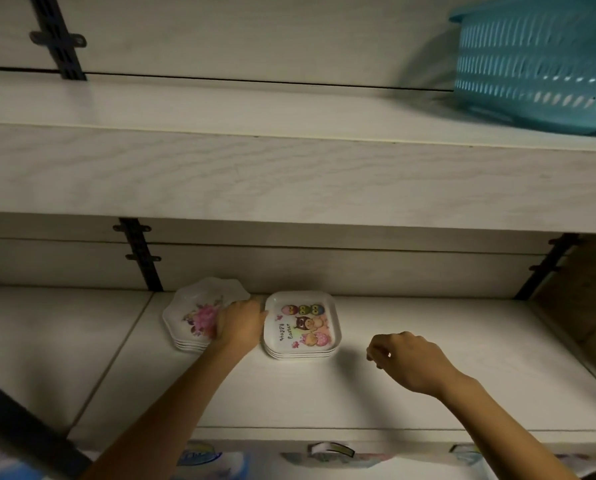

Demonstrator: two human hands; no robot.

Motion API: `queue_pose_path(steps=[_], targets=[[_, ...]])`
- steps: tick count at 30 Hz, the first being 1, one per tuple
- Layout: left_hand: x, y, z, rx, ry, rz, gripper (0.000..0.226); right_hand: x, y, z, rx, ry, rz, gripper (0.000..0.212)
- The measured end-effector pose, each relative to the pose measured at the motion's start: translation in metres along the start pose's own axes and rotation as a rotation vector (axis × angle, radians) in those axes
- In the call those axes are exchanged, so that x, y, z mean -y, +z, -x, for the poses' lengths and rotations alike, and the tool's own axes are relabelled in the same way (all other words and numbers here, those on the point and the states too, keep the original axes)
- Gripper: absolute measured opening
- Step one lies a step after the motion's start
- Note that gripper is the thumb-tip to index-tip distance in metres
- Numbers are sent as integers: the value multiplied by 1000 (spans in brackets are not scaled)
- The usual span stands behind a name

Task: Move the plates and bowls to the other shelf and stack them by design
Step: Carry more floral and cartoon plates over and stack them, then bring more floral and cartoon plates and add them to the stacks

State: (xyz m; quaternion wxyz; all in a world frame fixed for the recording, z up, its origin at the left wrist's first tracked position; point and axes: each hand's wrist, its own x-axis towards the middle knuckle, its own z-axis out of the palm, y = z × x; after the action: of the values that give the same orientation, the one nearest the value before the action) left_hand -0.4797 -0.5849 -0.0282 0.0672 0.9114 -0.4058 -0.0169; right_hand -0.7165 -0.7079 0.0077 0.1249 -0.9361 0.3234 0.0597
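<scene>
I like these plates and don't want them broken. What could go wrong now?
The left hand sits on just one edge of the flower plates, so that stack might tip or slide apart if lifted. The two stacks stand close together, so it may bump the Easter plates. The right hand holds nothing and isn't steadying either stack.

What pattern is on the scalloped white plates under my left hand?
Pink flower print on the scalloped white plates; head view.

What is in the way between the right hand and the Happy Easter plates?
Nothing I can see. Only bare shelf lies between the right hand and the Happy Easter plates. The left hand is on their far side, resting on the flower plates.
</scene>
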Motion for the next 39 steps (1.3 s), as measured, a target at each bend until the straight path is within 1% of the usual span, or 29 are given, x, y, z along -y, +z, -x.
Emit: queue_pose_path(steps=[2,4,8,17,21,23,25,28,30,33,39], targets=[[7,-5,10,-52,49,-47,32,7,0,-4,-7,-34,19,34],[17,-10,23,-88,59,-64,32,16,0,-7,-17,-68,36,33],[41,-20,59,-131,35,37,38,41,1,-13,-27,-184,54,32],[113,-44,147,-139,-122,111,27,135,12,-21,-27,-477,37,29],[148,-57,181,-123,-211,122,27,182,18,-15,-22,-575,29,29],[165,-62,195,-123,-265,90,28,203,21,-10,-27,-617,34,28],[186,-65,210,-124,-304,99,29,225,24,-4,-21,-649,33,27],[224,-67,231,-110,-278,144,26,261,29,7,-12,-676,24,28],[251,-72,246,-131,-266,139,26,288,34,16,-5,-687,17,28],[291,-80,269,-150,-285,134,28,331,45,28,-4,-707,1,26],[375,-88,301,-129,-310,125,26,415,71,48,15,-701,-78,21]])
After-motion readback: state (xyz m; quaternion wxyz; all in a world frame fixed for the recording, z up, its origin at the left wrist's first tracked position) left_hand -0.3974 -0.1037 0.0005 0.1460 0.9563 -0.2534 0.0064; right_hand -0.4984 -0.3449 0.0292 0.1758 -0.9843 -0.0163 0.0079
